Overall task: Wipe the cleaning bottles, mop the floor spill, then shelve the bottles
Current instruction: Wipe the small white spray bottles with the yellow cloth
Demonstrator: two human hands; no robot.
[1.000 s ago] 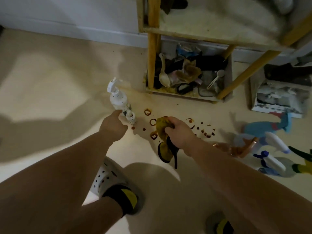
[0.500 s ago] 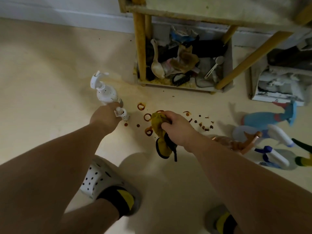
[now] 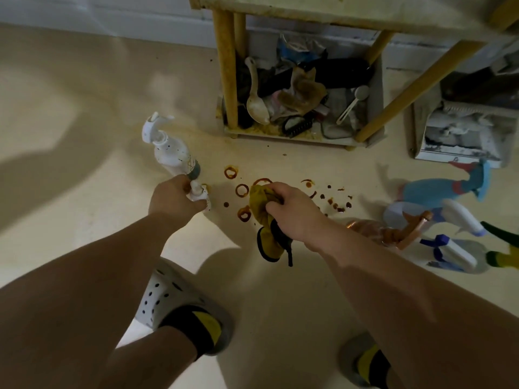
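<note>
Wipe step, judging by layout; mopping and shelving not yet started.

Pinching small white bottle (image 3: 198, 192) in left hand (image 3: 174, 199), fingers and thumb curled round its middle, speckled ends showing, at the left edge of floor spill (image 3: 241, 189). Cannot tell whether lifted or resting on the floor. Likely taken first as the one sitting closest to the mess.

Just behind the left hand: taller white pump bottle (image 3: 171, 150), tilted, spattered, not held. Probably next in the queue.

Clutching yellow cloth (image 3: 262, 217) in right hand (image 3: 293, 213), fist closed tight over the bunched top, dark-edged tail hanging free below. Hovering over the brown rings, just beside the small bottle; presumably staged there for a short reach.

Rings and dots unsmeared, so no mopping done, by the look of it.

Well right of the spill, heaped on the floor: blue spray bottle (image 3: 438, 189), amber bottle (image 3: 407, 231), white sprayer with blue trigger (image 3: 455, 252), at least 2 more. Seemingly parked outside the wet patch. Cannot tell which wiped.

Wooden shelf unit (image 3: 224, 80) directly behind the spill, lower tray (image 3: 376, 88) crammed with spoon, brush, rags. Upper board the probable destination.

Risk: dragging the cloth tail through the rings, then smearing brown onto the bottle. Worth bunching the tail up before contact.
</note>
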